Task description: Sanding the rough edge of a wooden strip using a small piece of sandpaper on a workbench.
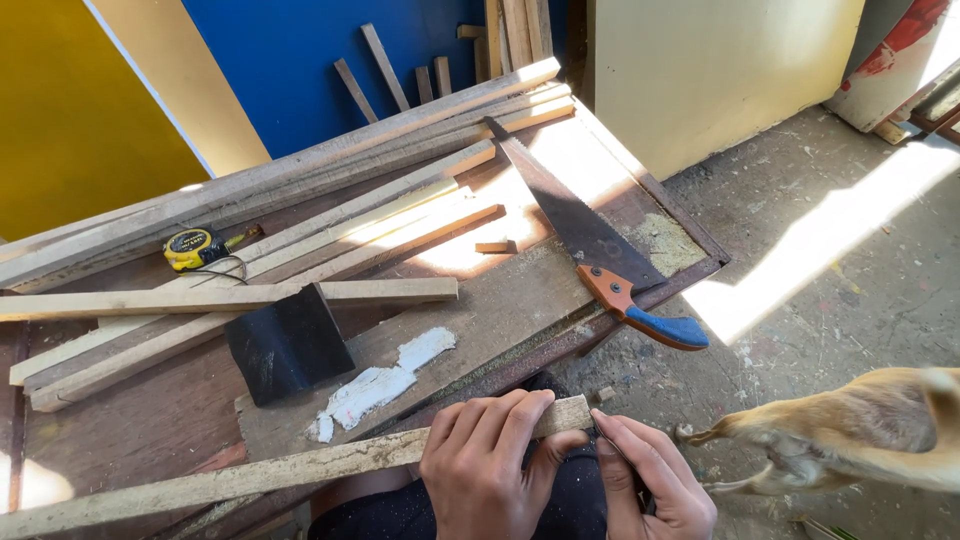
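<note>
At 6 o'clock in the view, the left hand (487, 462) is closed over the right end of a long rough wooden strip (250, 478), with the fingers lying across its top face and the thumb under it. This strip runs from the lower left corner towards the middle of the bottom edge, along the near edge of the worktop (500, 300). The right hand (650, 480) is just beside the strip's end, at about 5 o'clock; its fingers are curled together, perhaps around a thin pencil, but the view is too poor to be sure. On the worktop, at 1 o'clock from the hands, lies a hand saw (585, 235) with an orange and blue handle that reaches over the edge. At 10 o'clock there is a black block (287, 345), and further at 10 o'clock a yellow tape measure (196, 247) among several loose wooden slats (300, 240). A white paint smear (385, 380) is near the block. At 3 o'clock, a tan dog (850, 430) stands on the concrete floor (800, 220).
</note>
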